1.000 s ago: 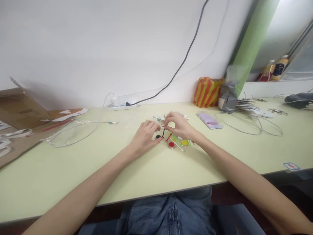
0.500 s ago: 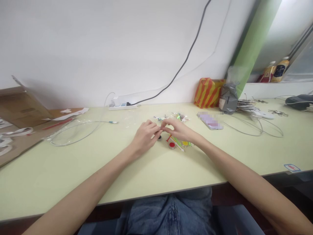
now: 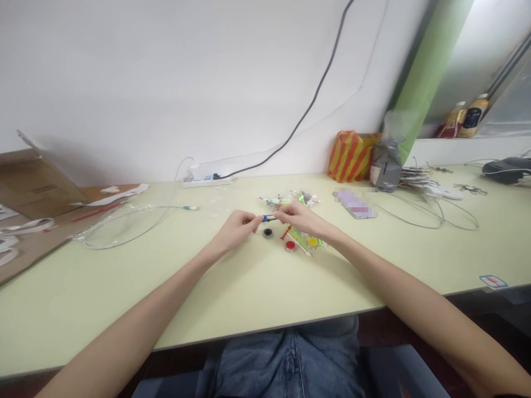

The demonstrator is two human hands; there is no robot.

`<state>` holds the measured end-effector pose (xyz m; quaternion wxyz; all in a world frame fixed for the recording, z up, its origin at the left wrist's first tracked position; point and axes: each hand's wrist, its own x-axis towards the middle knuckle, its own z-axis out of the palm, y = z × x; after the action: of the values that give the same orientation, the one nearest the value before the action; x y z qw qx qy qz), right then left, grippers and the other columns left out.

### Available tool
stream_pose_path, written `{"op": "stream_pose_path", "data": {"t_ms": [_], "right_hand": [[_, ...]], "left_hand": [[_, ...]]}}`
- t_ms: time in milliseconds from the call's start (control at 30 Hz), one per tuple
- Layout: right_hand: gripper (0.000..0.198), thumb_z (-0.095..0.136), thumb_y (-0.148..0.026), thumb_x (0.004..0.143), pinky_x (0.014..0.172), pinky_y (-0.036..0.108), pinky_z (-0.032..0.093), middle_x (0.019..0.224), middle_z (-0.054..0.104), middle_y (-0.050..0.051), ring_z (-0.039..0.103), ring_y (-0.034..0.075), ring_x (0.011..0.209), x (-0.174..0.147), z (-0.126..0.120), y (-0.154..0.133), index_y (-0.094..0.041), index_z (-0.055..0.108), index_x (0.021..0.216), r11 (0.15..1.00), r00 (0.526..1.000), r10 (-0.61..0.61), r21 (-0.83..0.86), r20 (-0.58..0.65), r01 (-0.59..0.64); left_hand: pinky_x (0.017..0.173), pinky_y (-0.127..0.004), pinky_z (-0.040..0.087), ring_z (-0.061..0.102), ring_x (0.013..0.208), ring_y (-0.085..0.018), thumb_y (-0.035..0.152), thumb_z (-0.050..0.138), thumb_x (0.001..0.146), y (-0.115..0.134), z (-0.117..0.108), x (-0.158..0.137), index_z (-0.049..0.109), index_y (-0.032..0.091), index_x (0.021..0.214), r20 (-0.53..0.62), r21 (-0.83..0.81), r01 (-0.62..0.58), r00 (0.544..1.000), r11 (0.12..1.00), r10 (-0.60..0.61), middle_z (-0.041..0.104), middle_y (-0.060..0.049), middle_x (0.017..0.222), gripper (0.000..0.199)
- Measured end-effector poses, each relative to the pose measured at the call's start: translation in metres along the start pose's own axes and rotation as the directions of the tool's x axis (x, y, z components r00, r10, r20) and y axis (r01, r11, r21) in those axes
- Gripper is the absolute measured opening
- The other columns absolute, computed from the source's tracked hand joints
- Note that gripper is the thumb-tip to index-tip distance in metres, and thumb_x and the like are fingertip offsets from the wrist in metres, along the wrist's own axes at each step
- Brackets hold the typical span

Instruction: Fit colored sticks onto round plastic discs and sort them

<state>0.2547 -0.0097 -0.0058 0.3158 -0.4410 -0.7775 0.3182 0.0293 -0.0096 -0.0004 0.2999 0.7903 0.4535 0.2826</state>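
My left hand is closed, its thumb and fingers pinching the left end of a small blue-and-black stick-like piece. At the piece's other end, my right hand pinches with thumb and index finger. Below the left fingertips lies a small round black-centred pot. Under the right hand are a pot with red in it, a pot with yellow in it, a white arrow-tipped stick and green and red plastic pieces. Behind the hands lies a pile of small coloured plastic pieces.
A phone lies right of the pile. Behind it stand a red-and-yellow striped bag and a grey bag. A power strip sits by the wall. Cardboard and a looped cable are at left.
My hands have drawn apart, the left moving left and down, so the blue-and-black piece between them shows. The black-centred pot is now uncovered.
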Motion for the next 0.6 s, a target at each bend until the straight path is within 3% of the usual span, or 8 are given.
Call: {"op": "stream_pose_path", "data": {"t_ms": [133, 367, 600], "right_hand": [[0.041, 0.053, -0.042, 0.091, 0.055, 0.029, 0.019, 0.058, 0.029, -0.006, 0.028, 0.01, 0.054, 0.002, 0.005, 0.007, -0.021, 0.035, 0.061, 0.998, 1.0, 0.023, -0.062, 0.003, -0.023], [0.037, 0.053, -0.038, 0.09, 0.058, 0.028, 0.022, 0.058, 0.035, -0.005, 0.033, 0.011, 0.057, 0.001, 0.013, 0.001, -0.02, 0.04, 0.06, 0.975, 0.998, 0.031, -0.219, -0.051, -0.041], [0.038, 0.054, -0.037, 0.09, 0.056, 0.028, 0.022, 0.056, 0.036, -0.004, 0.033, 0.011, 0.056, 0.003, 0.014, 0.004, -0.02, 0.041, 0.059, 0.955, 0.996, 0.089, -0.286, 0.019, -0.08]], "left_hand": [[0.049, -0.027, 0.013, 0.016, 0.052, -0.009, 0.056, 0.05, 0.086, 0.001, 0.001, -0.001, 0.027, 0.021, 0.058, 0.11, 0.039, 0.029, 0.993, 0.999, -0.033, 0.019, 0.004, 0.057, 0.05], [0.051, -0.028, 0.014, 0.019, 0.056, -0.011, 0.054, 0.048, 0.085, -0.01, 0.003, 0.003, 0.028, 0.021, 0.058, 0.038, 0.128, 0.033, 0.999, 0.991, -0.038, 0.02, 0.003, 0.059, 0.047], [0.05, -0.027, 0.017, 0.02, 0.056, -0.011, 0.051, 0.05, 0.084, -0.015, 0.004, 0.003, 0.029, 0.021, 0.057, 0.063, 0.173, 0.042, 0.997, 0.984, -0.053, 0.022, 0.003, 0.06, 0.046]]}}
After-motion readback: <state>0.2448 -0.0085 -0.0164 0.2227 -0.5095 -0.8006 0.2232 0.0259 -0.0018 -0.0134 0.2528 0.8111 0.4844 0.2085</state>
